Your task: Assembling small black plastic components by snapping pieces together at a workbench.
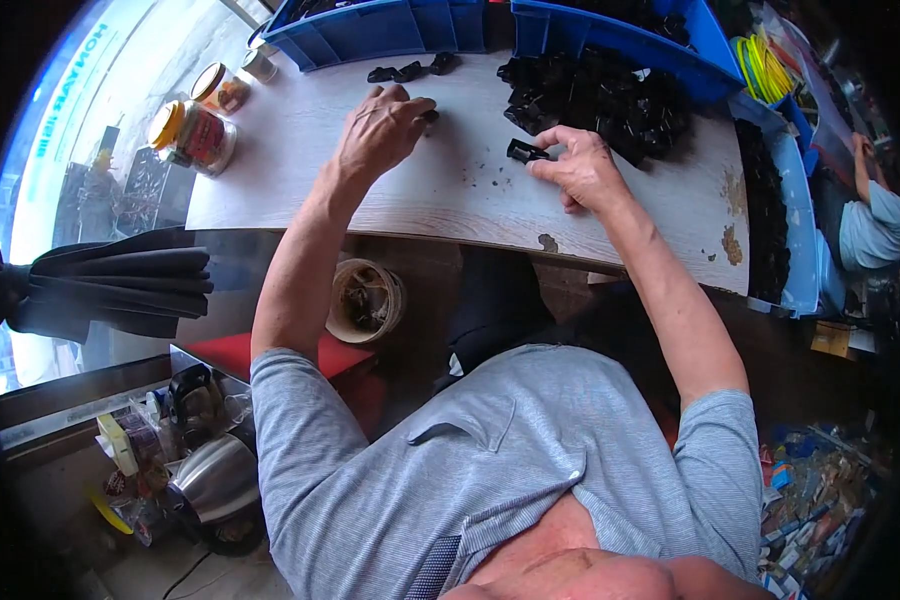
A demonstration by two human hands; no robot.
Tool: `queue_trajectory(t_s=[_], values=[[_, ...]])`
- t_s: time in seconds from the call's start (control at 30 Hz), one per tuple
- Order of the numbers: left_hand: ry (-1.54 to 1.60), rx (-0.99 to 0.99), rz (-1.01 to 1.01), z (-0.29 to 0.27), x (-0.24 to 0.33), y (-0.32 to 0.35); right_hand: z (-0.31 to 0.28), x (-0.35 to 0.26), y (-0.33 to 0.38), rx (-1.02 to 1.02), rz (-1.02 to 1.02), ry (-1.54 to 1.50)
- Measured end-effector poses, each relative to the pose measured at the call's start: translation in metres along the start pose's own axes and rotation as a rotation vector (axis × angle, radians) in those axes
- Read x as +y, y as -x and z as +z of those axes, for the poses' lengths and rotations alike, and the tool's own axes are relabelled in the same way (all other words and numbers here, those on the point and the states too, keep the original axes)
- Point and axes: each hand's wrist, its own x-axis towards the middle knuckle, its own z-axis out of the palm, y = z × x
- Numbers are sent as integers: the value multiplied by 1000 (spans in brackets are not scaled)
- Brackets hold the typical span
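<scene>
My left hand (382, 130) is above the white tabletop (320, 205), its fingers closed on a small black plastic part (430, 116) that is mostly hidden. Between the thumb and fingers of my right hand (585, 172) is another black plastic part (525, 151), with a hollow or slot along its visible side. Just beyond my right hand lies a heap of glossy black parts (600, 100). A short row of similar black parts (408, 72) lies at the table's far side, past my left hand.
Blue bins (380, 35) holding black parts stand along the far edge; a light-blue crate (798, 235) is at the right. Lidded jars (195, 135) sit at the left. Below are a bucket (382, 325) and a steel kettle (215, 478). Another person (870, 225) is far right.
</scene>
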Motion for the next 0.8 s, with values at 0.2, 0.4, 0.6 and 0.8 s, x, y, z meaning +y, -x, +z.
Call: queue_trajectory(t_s=[0.2, 0.4, 0.6, 0.8], values=[[188, 120, -36, 15, 11, 13, 0, 0, 3, -4, -4, 11], [615, 206, -52, 18, 81, 8, -3, -5, 7, -18, -7, 30], [473, 67, 150, 20, 96, -7, -2, 0, 5, 14, 4, -6], [603, 78, 176, 26, 97, 2, -4, 10, -1, -30, -31, -41]])
